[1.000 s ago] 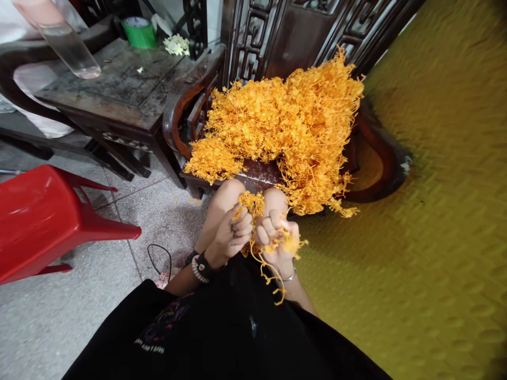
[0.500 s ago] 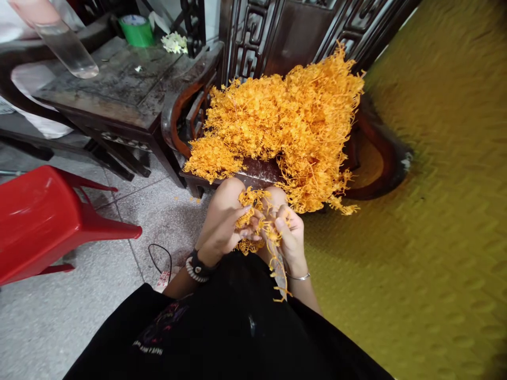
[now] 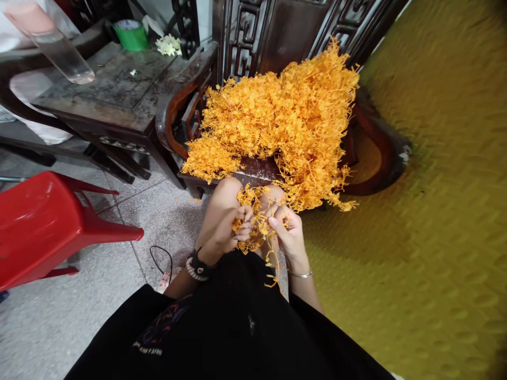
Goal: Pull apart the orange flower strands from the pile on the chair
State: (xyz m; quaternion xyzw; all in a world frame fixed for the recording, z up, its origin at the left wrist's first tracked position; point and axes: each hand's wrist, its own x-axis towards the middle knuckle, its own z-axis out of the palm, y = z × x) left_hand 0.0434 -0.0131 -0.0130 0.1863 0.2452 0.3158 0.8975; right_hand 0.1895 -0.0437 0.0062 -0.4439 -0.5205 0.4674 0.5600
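Observation:
Over my knees, my left hand (image 3: pixel 234 227) has its fingers curled around a bunch of thin orange branching strands (image 3: pixel 260 224), which look like plastic sprigs. My right hand (image 3: pixel 291 232) pinches part of the same bunch between thumb and fingers. A loose strand dangles below the right hand, against the dark clothing. Beyond my knees a large heap of the same orange sprigs (image 3: pixel 273 116) covers most of a dark wooden chair (image 3: pixel 259 171). A smaller clump (image 3: pixel 212 158) lies at the heap's left front.
At left stands a red plastic stool (image 3: pixel 43 216) on a speckled floor. A dark wooden side table (image 3: pixel 119 89) bears a clear bottle (image 3: pixel 65 58), a green tape roll (image 3: pixel 130 36) and pale flowers (image 3: pixel 169 45). A textured yellow surface (image 3: pixel 435 237) fills the right side.
My left fingers have curled in closer around the sprigs. My right thumb has shifted slightly left, and the dangling strand has swung left and sits a little higher.

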